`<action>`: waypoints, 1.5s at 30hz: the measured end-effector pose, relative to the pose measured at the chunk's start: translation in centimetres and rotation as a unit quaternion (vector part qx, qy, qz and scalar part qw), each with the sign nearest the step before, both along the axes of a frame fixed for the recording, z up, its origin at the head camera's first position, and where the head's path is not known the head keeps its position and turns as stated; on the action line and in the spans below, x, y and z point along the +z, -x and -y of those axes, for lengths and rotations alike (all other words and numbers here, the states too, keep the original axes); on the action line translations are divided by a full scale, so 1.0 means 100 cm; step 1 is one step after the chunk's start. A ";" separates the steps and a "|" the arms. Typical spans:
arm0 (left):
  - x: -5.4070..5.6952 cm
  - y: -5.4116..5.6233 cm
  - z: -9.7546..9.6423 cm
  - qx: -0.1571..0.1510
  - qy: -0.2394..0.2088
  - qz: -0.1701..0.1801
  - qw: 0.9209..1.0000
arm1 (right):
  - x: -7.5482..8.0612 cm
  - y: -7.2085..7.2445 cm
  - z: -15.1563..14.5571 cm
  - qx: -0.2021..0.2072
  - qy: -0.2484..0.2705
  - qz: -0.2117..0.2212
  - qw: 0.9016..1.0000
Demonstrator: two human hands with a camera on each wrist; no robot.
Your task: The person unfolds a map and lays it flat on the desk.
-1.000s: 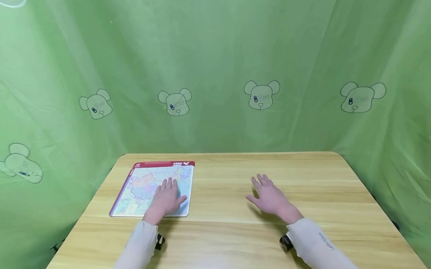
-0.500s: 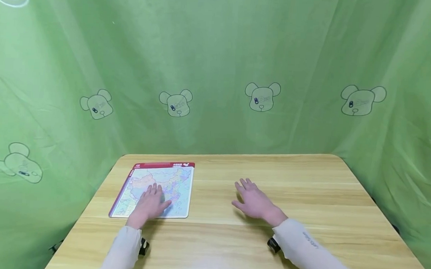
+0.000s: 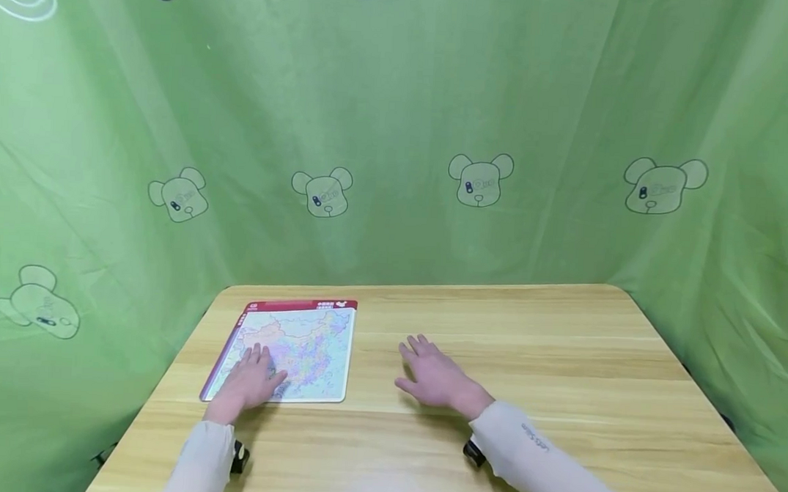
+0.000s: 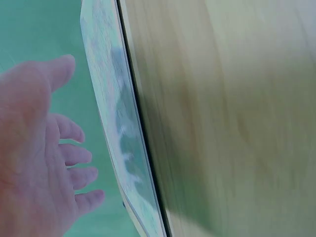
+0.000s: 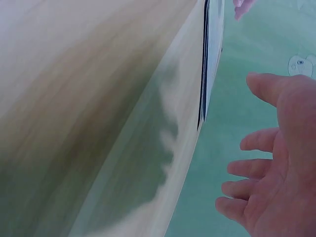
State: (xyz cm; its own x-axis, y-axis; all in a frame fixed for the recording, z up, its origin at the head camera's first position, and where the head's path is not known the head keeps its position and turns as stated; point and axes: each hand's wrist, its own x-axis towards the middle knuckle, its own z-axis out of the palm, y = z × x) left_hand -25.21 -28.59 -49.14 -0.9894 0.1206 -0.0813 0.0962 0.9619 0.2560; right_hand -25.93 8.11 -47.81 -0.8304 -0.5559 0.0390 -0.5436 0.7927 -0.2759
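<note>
A flat map board (image 3: 323,353) with a red top border and a pastel map lies on the left part of the table. Over its lower left area is my left hand (image 3: 248,380), palm down with fingers spread. The left wrist view shows that hand raised above the map surface (image 4: 106,59), where its dark reflection falls. To the right of the board, my right hand (image 3: 436,376) hovers over the bare wood, fingers extended and thumb apart. In the right wrist view the right hand (image 5: 281,173) holds nothing, and the board's edge (image 5: 213,59) stands beyond it.
The light wood table (image 3: 528,340) has rounded far corners. A green curtain (image 3: 401,92) printed with bear heads hangs behind it and along both sides. Black wrist straps (image 3: 474,452) show under the pale sleeves (image 3: 543,458).
Both hands have moved left and slightly toward the near side, the left across the map and the right nearer to the board. The map board has stayed in place.
</note>
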 end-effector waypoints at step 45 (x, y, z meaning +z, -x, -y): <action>-0.019 -0.006 0.062 0.028 0.010 0.032 0.999 | -0.022 -0.004 0.111 0.112 -0.162 0.011 0.980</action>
